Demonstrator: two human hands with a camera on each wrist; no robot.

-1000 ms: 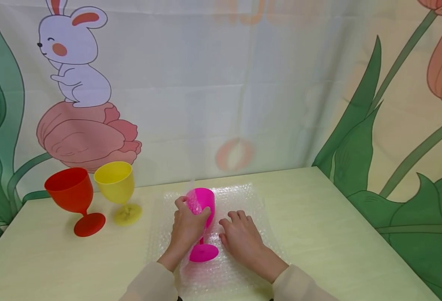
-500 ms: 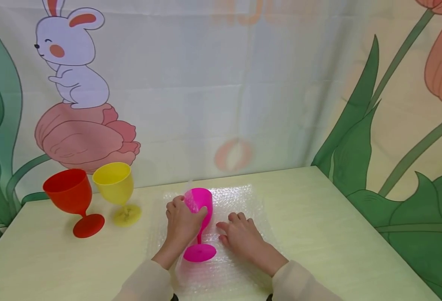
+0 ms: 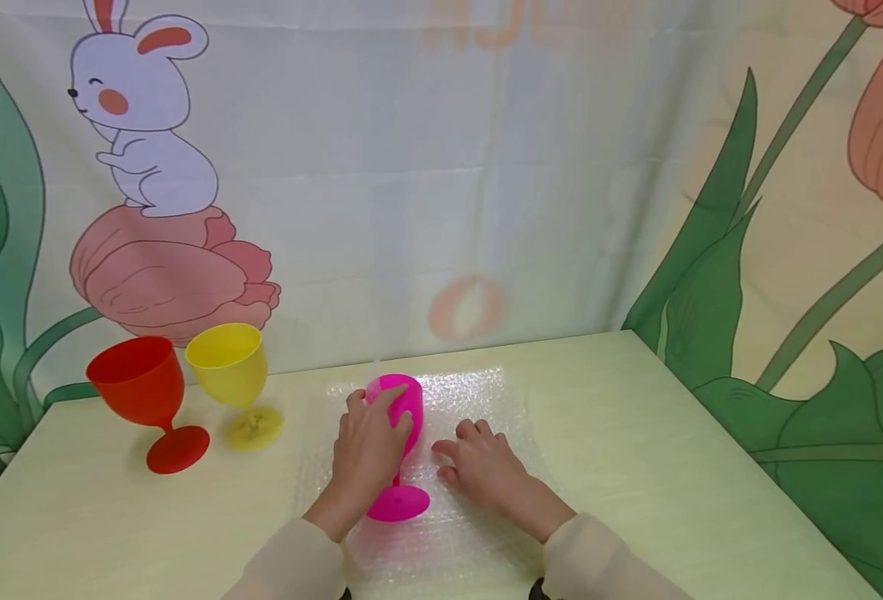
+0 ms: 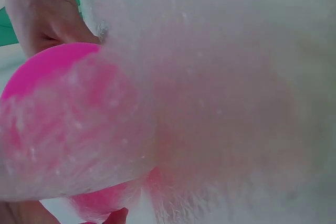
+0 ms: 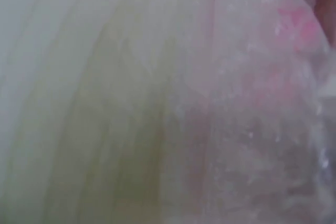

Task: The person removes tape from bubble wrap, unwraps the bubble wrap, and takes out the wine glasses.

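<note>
A magenta plastic goblet (image 3: 398, 502) lies over a sheet of bubble wrap (image 3: 479, 392) in the head view, its foot toward me. My left hand (image 3: 366, 450) holds its bowl from the left, thumb on the near side and index finger across the bowl. Part of the wrap is folded up around the bowl's left side; the left wrist view shows this wrap (image 4: 68, 145) over the magenta bowl (image 4: 52, 66). Just right of the goblet, my right hand (image 3: 486, 479) rests on the wrap with fingers loosely bent. Its fingertips are partly hidden.
On the table (image 3: 636, 467), to the left, stand a red goblet (image 3: 141, 383) and a yellow goblet (image 3: 231, 375). Behind the table's back edge hangs a printed cloth (image 3: 561, 208) with a rabbit and flowers.
The goblet and my left hand have shifted slightly left. My left index finger now reaches over the bowl. The right hand has barely moved.
</note>
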